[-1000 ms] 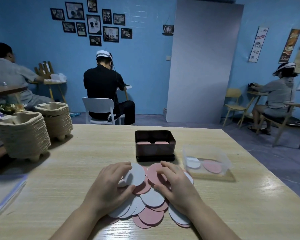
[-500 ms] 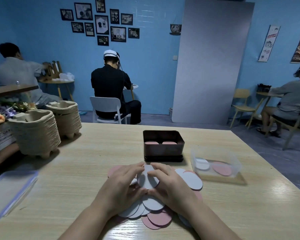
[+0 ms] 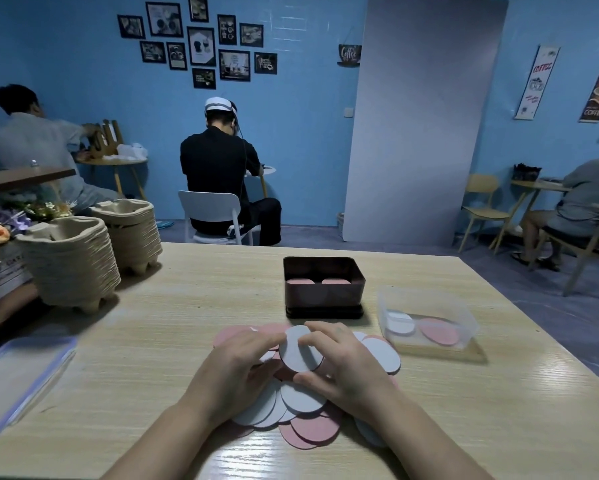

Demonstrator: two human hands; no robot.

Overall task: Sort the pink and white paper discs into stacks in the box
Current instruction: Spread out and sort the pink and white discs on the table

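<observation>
you hold one white disc point(image 3: 300, 348) tipped up off the loose pile point(image 3: 301, 398), face toward you, probably to read its colour and peel it clear of the pink ones beneath. your right hand point(image 3: 351, 372) clamps it, forefinger curled over the far rim and thumb pressed at the near rim. your left hand point(image 3: 237, 372) meets the disc's left edge with its forefinger. the thumb is hidden, so i cannot tell whether that hand grips or only steadies. both wrists sit low over the pile, fingers arched. the dark box point(image 3: 324, 299) stands just beyond the pile with two pink stacks point(image 3: 300, 281) side by side inside, which keeps your reach short. the clear tub point(image 3: 466, 322) to the right holds one white and one pink disc lying flat.
</observation>
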